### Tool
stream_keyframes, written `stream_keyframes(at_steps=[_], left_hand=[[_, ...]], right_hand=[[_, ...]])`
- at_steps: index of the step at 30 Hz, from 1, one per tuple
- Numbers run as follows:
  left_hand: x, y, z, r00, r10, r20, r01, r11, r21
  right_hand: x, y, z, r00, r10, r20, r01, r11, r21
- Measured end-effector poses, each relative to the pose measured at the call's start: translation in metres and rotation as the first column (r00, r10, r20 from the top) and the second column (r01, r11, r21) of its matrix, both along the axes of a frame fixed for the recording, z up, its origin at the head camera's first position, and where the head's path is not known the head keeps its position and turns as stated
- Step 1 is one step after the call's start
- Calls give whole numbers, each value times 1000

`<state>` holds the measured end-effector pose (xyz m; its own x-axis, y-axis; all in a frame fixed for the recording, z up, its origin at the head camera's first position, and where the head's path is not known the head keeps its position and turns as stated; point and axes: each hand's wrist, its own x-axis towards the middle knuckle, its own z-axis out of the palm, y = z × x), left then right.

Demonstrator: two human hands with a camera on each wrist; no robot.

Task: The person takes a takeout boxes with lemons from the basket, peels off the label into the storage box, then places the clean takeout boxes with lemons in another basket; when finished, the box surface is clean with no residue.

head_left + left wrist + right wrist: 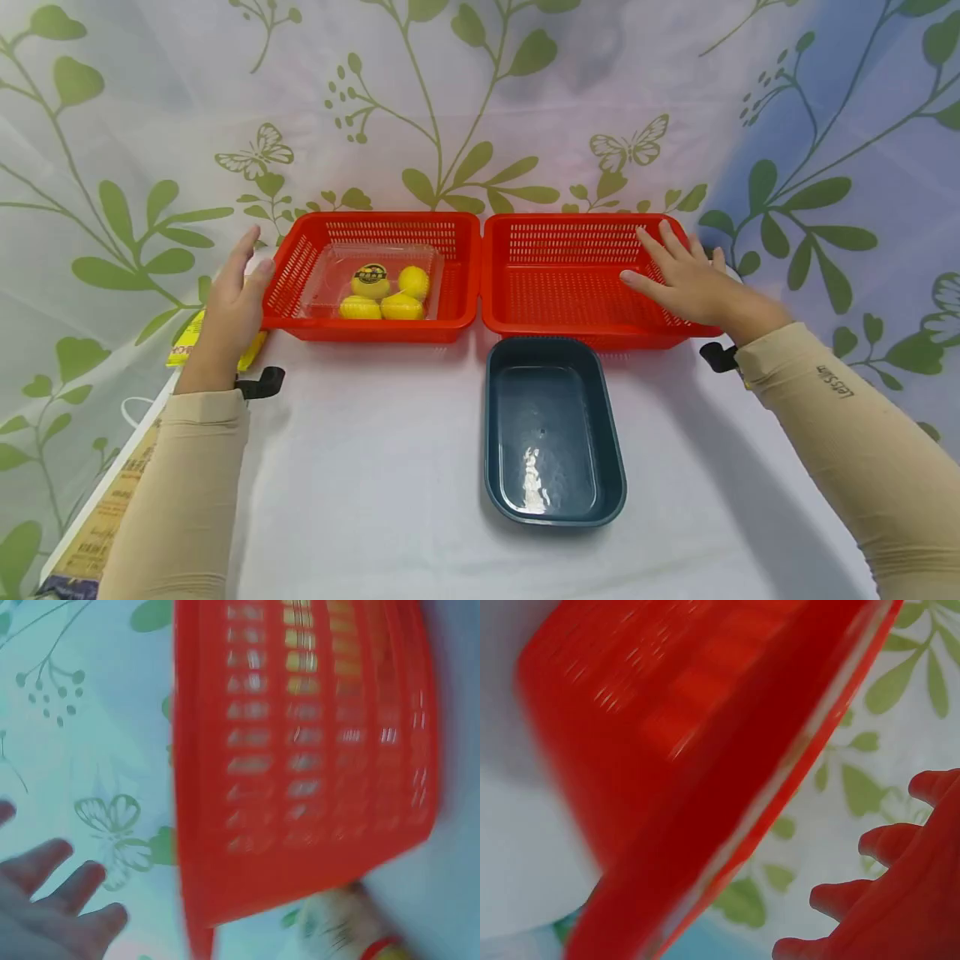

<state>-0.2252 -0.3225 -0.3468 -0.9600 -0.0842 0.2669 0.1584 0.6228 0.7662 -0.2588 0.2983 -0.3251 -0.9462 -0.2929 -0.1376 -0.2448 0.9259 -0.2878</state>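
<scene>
In the head view my left hand [233,304] is beside the outer end of the left red basket [375,335], fingers extended and holding nothing. That basket contains a clear plastic box [330,279] with several yellow fruits [402,307] inside, one bearing a dark label. Over the right end of the second red basket [570,287] my right hand [690,283] hovers with its fingers spread. Whether it touches the rim cannot be told. The left wrist view shows the left fingers [56,885] apart from the basket wall; the right wrist view shows the right fingers [889,844] likewise.
A dark blue rectangular tub [543,433] stands on the white tabletop [360,467] in front of the right basket. Yellow packets [183,342] lie behind the left wrist. A leaf-patterned curtain [420,108] hangs behind the baskets.
</scene>
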Motion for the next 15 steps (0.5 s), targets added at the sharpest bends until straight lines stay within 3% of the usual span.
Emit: stream_keyframes(at_steps=[2, 5, 9, 12, 15], left_hand=[[0, 1, -7, 997, 78, -22, -74, 984, 161], [-2, 0, -19, 984, 171, -46, -145, 926, 349], [-1, -3, -33, 965, 259, -32, -213, 852, 477], [2, -5, -42, 957, 290, -9, -236, 796, 558], [3, -5, -51, 954, 298, 18, -247, 753, 610]], right_hand=[[-1, -11, 1, 1000, 15, -8, -15, 1000, -21], [-2, -31, 2, 999, 39, -25, -40, 998, -52], [-2, -57, 4, 996, 81, -42, -84, 992, -88], [-3, -71, 3, 993, 105, -52, -110, 989, -101], [-6, -84, 0, 991, 121, -60, -127, 985, -114]])
